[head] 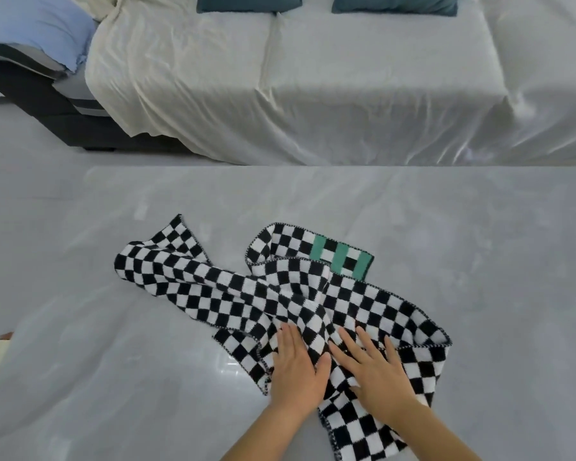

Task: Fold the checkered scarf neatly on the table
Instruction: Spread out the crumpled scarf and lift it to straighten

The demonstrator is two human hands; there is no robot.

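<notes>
Both hands lie flat, palms down, fingers spread, pressing on the checkered scarf; neither grip closes on the cloth. The left hand sits at about 6 o'clock of the crumpled heap, its thumb out toward the right hand, which rests just beside it, the two nearly touching. The right one's fingers reach up toward 11 o'clock across a raised fold.

The scarf is unfolded and bunched on the grey glossy tabletop. One black-and-white band runs out to 10 o'clock, ending in a turned-up corner. Another loops to 1 o'clock, where its green-striped end lies flat. A third length trails down to 5 o'clock under the right forearm and off the lower edge of the view.

Beyond the tabletop's far edge, at 12 o'clock, stands a sofa draped in a pale sheet, with two dark teal cushions along the top.
</notes>
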